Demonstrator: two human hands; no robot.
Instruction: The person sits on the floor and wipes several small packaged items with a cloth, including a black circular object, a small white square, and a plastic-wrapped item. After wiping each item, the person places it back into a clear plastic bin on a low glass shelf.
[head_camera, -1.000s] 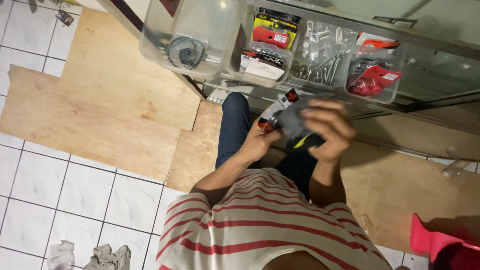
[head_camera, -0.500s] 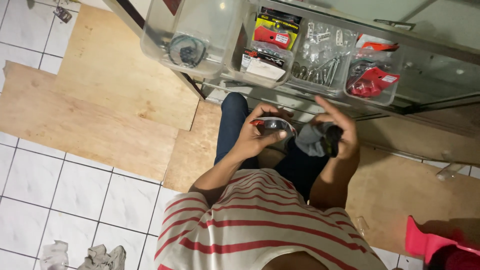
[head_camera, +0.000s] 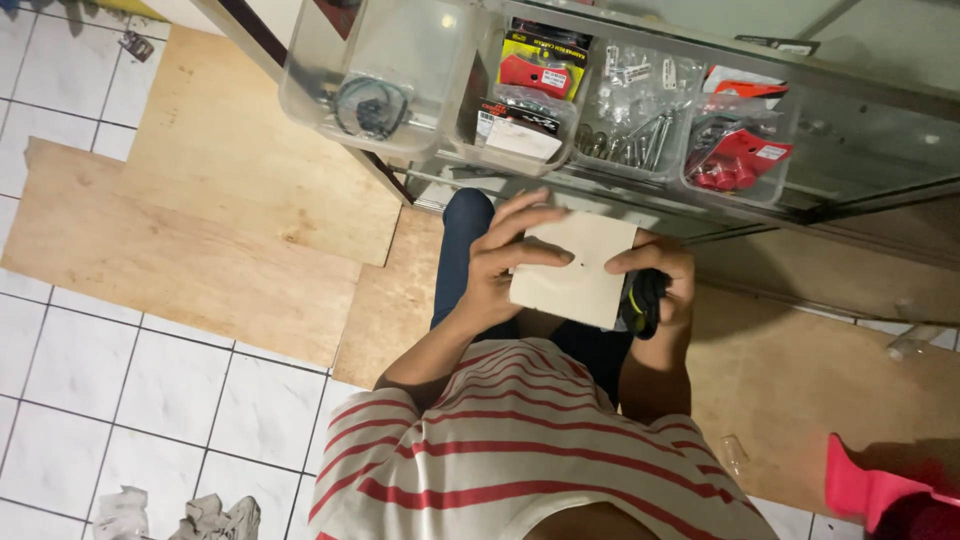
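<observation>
A pale, plain cardboard card (head_camera: 578, 267) with a small hole in it is held between both hands in front of my chest. My left hand (head_camera: 500, 262) grips its left edge, fingers spread over the face. My right hand (head_camera: 668, 283) pinches the right edge and also clasps a dark object with yellow-green trim (head_camera: 640, 300); what that object is I cannot tell. My jeans-clad leg (head_camera: 458, 250) shows under the card, and my red-striped shirt fills the bottom.
Clear plastic bins (head_camera: 330, 100) stand on a glass shelf ahead, holding a coiled cable (head_camera: 370, 105), red packaged parts (head_camera: 738, 158) and loose bolts (head_camera: 630, 140). Plywood sheets (head_camera: 200, 230) lie on white tile floor. Rags (head_camera: 190, 515) lie at bottom left, a pink object (head_camera: 870, 490) at bottom right.
The packaged item in my hands has been turned over, so its plain cardboard back now faces up. The dark object has shifted into my right hand at the card's right edge.
</observation>
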